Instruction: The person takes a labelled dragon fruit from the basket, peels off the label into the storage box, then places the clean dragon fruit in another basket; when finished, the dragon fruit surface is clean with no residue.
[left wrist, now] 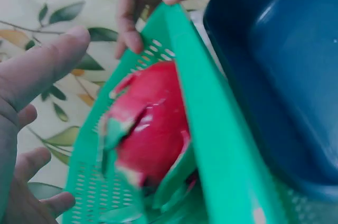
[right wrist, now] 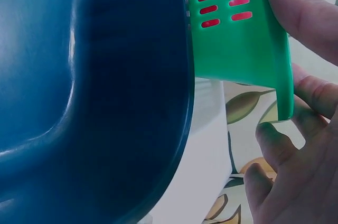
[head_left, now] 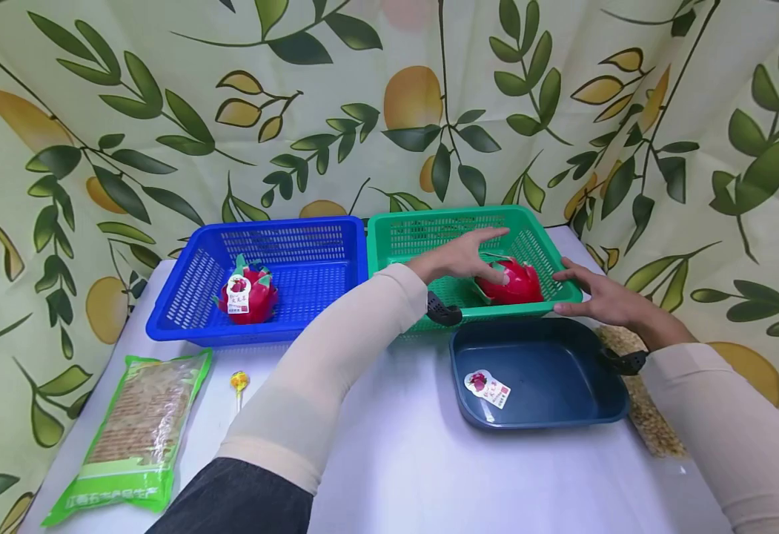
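Note:
A red dragon fruit (head_left: 521,282) with green-tipped scales lies in the green basket (head_left: 459,221). Over it is my left hand (head_left: 459,258), fingers spread and thumb overlapping the fruit in the head view; in the left wrist view these fingers stand apart from the fruit (left wrist: 153,123). My right hand (head_left: 602,297) grips the basket's front right corner. The right wrist view has its thumb (right wrist: 303,12) on the green rim (right wrist: 284,71) and the other fingers curled around the outside. In front of the basket sits a dark blue tub (head_left: 549,371) with a dragon fruit label (head_left: 488,389) inside.
On the left stands a blue basket (head_left: 309,271) holding another dragon fruit (head_left: 256,297) with a white label. Nearer lie a green-edged packet (head_left: 142,426) and a yellow lollipop (head_left: 239,382). A clear bag of tan pieces (head_left: 652,423) lies right of the tub, partly under the right forearm.

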Motion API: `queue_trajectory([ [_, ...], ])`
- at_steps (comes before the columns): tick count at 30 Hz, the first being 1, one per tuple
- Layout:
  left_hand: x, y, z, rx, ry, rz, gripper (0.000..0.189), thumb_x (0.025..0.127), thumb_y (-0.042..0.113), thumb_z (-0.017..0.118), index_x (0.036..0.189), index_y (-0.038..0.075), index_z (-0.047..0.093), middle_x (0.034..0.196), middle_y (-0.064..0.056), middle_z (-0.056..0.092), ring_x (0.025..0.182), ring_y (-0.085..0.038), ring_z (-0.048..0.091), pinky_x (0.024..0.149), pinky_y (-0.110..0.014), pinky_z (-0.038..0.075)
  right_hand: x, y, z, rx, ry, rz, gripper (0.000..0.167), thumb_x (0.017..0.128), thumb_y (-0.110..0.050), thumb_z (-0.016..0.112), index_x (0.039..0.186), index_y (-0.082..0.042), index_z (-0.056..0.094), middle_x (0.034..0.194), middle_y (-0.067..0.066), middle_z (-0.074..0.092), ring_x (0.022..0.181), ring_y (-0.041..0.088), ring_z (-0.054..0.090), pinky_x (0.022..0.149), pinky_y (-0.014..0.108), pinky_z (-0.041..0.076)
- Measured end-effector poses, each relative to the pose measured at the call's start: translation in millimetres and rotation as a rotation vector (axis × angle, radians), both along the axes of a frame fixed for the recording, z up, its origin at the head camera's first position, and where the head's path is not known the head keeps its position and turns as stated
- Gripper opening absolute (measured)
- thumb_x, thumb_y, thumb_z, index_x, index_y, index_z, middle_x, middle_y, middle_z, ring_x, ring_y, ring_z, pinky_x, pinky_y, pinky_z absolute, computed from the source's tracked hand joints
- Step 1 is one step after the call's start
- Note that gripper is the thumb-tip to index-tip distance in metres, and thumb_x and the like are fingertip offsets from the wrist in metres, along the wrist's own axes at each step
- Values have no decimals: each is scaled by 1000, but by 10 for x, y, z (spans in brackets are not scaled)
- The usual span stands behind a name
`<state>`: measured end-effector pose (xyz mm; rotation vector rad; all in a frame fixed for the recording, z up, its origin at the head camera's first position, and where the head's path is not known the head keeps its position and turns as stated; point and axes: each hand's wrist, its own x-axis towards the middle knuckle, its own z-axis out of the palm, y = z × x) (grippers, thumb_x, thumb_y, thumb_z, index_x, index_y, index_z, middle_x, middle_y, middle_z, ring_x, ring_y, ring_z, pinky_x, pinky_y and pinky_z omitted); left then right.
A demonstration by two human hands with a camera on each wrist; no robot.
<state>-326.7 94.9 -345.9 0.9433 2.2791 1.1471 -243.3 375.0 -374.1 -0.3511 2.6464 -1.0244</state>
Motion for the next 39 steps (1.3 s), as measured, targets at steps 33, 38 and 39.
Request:
queue_trajectory([
  [33, 1026, -2191, 756, 138, 394, 319, 84, 80, 39, 77, 152, 32, 33, 158, 14, 15, 143, -11, 9, 106, -65, 16, -35, 14, -23, 68, 8, 23, 73, 89, -30, 70, 140, 7, 34, 158, 22, -5, 135, 58, 5, 95, 75, 22],
  [38, 1139, -2541, 603, 206, 414, 404, 79, 83, 34, 75, 151, 25, 35, 158, 9, 16, 143, -17, 12, 107, -61, 21, -30, 21, -21, 70, 10, 22, 72, 89, -29, 70, 139, 8, 34, 157, 24, -6, 134, 58, 5, 95, 75, 21],
  [39, 1161, -2612, 580, 210, 421, 425, 79, 84, 32, 75, 151, 23, 36, 158, 9, 17, 143, -17, 13, 107, -59, 23, -33, 18, -24, 69, 12, 23, 72, 89, -29, 70, 139, 8, 33, 157, 24, -6, 135, 58, 4, 95, 75, 21],
])
